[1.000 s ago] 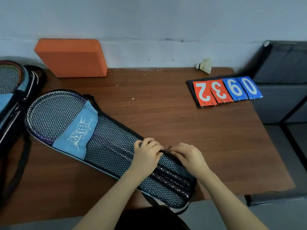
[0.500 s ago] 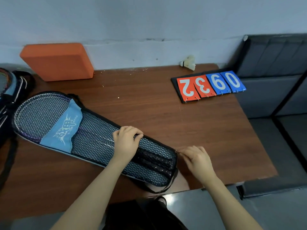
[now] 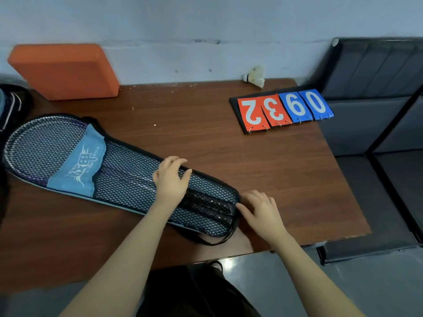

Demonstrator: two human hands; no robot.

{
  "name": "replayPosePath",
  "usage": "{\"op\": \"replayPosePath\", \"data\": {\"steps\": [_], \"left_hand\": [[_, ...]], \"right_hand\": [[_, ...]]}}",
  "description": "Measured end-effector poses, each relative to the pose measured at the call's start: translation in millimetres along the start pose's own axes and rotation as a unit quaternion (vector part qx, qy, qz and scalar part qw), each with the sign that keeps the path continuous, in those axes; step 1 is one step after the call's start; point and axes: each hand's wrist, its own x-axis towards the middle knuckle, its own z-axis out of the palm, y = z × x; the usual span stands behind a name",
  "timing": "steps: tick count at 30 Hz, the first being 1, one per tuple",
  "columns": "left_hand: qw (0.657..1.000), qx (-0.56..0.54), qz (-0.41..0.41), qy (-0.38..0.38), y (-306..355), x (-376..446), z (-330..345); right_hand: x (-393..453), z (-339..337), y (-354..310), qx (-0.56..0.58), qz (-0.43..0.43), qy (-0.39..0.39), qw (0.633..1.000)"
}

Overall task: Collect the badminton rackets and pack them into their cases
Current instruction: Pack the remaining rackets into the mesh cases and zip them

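A black mesh racket case [image 3: 128, 170] with a light blue band lies diagonally on the brown table [image 3: 286, 179]. Rackets show through the mesh, with the heads [image 3: 39, 143] at the far left and the dark handles [image 3: 210, 207] at the near right end. My left hand [image 3: 170, 179] presses on the case's narrow part, its fingers curled over the far edge. Beside the case's handle end, my right hand [image 3: 261, 211] rests on the table with its fingers loose and its thumb touching the end. A second case [image 3: 9, 104] shows partly at the left edge.
An orange foam block [image 3: 64, 69] leans against the wall at the back left. A white shuttlecock [image 3: 255, 76] and a flip scoreboard [image 3: 283, 109] lie at the back right. Dark fabric bins [image 3: 377, 88] stand right of the table. The case's black strap [image 3: 212, 241] loops over the table's front edge.
My right hand slid along the case's far edge from next to the left hand to the handle end, then let its pinch go loose. My left hand stayed on the case.
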Motion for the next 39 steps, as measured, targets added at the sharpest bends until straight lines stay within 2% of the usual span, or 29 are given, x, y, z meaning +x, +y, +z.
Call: {"op": "replayPosePath", "data": {"steps": [3, 5, 11, 14, 18, 21, 29, 32, 36, 39], "left_hand": [[1.0, 0.004, -0.012, 0.026, -18, -16, -12], [0.997, 0.026, -0.049, 0.051, -38, -22, -25], [0.966, 0.076, -0.242, 0.04, -103, -22, -68], [0.953, 0.067, -0.295, 0.032, -118, -18, -76], [0.952, 0.068, -0.298, 0.023, -136, -10, -80], [0.961, 0.081, -0.265, -0.007, -154, -4, -85], [0.986, 0.062, -0.093, -0.125, -198, 12, -96], [0.99, 0.07, -0.036, -0.121, -208, 10, -102], [0.989, 0.081, -0.117, -0.045, -207, 4, -104], [0.986, 0.079, -0.141, -0.046, -200, -4, -104]], "right_hand": [[21, 8, -20, -0.008, -0.006, 0.004, 1.0], [39, 15, -39, -0.007, -0.026, -0.006, 1.0], [103, 41, -108, -0.002, -0.077, -0.07, 0.995], [132, 53, -139, -0.006, -0.079, -0.095, 0.992], [159, 67, -178, -0.011, -0.096, -0.101, 0.99], [172, 74, -201, 0.015, -0.086, -0.122, 0.989], [141, 86, -217, 0.148, -0.009, -0.076, 0.986], [128, 91, -217, 0.183, 0.041, -0.06, 0.981], [133, 94, -225, 0.198, 0.054, -0.054, 0.977], [137, 98, -233, 0.166, 0.044, -0.053, 0.984]]}}
